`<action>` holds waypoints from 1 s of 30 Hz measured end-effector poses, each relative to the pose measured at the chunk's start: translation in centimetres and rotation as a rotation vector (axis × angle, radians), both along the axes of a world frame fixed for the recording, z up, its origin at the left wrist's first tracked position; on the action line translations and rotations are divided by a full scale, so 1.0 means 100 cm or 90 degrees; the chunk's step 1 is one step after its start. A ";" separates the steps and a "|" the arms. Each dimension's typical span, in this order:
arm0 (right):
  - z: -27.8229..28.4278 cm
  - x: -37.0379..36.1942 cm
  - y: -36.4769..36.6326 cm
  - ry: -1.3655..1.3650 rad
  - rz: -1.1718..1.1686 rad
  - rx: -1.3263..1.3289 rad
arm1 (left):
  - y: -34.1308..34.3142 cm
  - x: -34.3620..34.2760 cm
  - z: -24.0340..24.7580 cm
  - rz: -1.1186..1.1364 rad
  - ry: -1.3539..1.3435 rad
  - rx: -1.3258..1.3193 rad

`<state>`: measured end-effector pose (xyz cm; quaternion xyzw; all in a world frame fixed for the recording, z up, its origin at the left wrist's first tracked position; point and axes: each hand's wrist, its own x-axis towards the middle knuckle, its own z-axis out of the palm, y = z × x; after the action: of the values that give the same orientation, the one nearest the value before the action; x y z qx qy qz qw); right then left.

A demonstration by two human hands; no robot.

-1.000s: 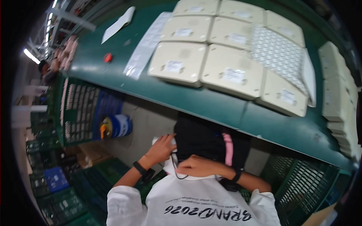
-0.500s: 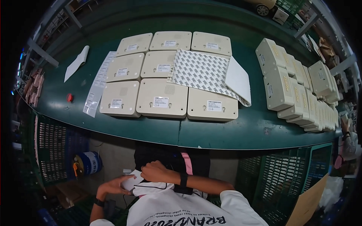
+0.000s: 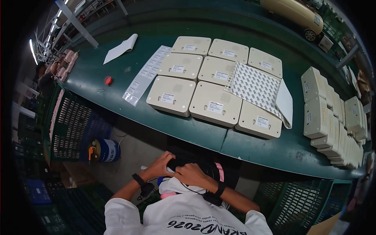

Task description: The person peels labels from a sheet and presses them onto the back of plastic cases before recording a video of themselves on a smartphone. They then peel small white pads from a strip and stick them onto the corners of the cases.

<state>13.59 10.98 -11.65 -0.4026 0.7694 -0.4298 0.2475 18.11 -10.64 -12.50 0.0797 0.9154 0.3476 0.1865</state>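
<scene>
Both hands are low in front of my body, below the table edge. My left hand (image 3: 159, 166) curls its fingers around a flat white object (image 3: 170, 169), of which only a sliver shows between the hands. My right hand (image 3: 191, 174) is closed beside it, knuckles up; whatever its fingertips grip is hidden. Above them, on the green table (image 3: 156, 121), lie rows of cream plastic boxes (image 3: 168, 92), each with a small white label. A patterned sheet of adhesive-pad backing (image 3: 254, 84) rests across several of the boxes, its right end folded over to white.
Cream boxes (image 3: 315, 113) stand stacked at the table's right end. A label strip (image 3: 147, 74), a red cap (image 3: 108, 80) and white paper (image 3: 120, 49) lie to the left. Below are a blue drum (image 3: 109, 150) and green crates (image 3: 290, 199). Another person (image 3: 45, 76) is at far left.
My view has turned, so the table now slants down to the right. My left hand has moved up close to my right hand, and the white object is mostly covered now.
</scene>
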 end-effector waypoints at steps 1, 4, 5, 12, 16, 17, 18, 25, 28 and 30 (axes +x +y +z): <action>-0.001 0.001 0.001 -0.020 0.007 0.003 | -0.002 0.003 -0.004 -0.019 0.043 0.005; -0.005 0.000 -0.004 -0.050 0.016 -0.001 | -0.019 0.010 0.007 -0.014 -0.061 0.145; -0.007 0.003 -0.006 -0.066 0.020 -0.012 | -0.024 0.013 0.010 -0.012 -0.114 0.213; 0.007 0.010 -0.010 0.061 0.016 0.068 | 0.000 0.001 -0.014 -0.028 0.087 0.060; 0.082 -0.010 0.028 0.226 -0.088 0.025 | 0.006 -0.001 -0.045 -0.105 0.170 -0.043; 0.113 -0.023 0.050 0.285 -0.184 -0.099 | -0.001 -0.002 -0.036 -0.122 0.092 -0.045; 0.129 -0.040 0.078 0.296 -0.318 -0.181 | -0.010 -0.004 -0.020 -0.129 0.016 -0.062; 0.156 -0.125 0.236 0.561 -0.662 0.271 | -0.010 -0.070 0.098 -0.178 -0.068 0.138; 0.136 -0.142 0.252 0.574 -0.613 0.240 | 0.021 -0.091 0.145 -0.100 -0.012 0.408; 0.137 -0.147 0.258 0.566 -0.604 0.225 | 0.034 -0.108 0.158 -0.145 0.038 0.415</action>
<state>-1.11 36.83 2.04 -0.1132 0.9503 -0.1529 -0.2463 7.29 -7.25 3.34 0.2472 0.7464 0.5963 0.1619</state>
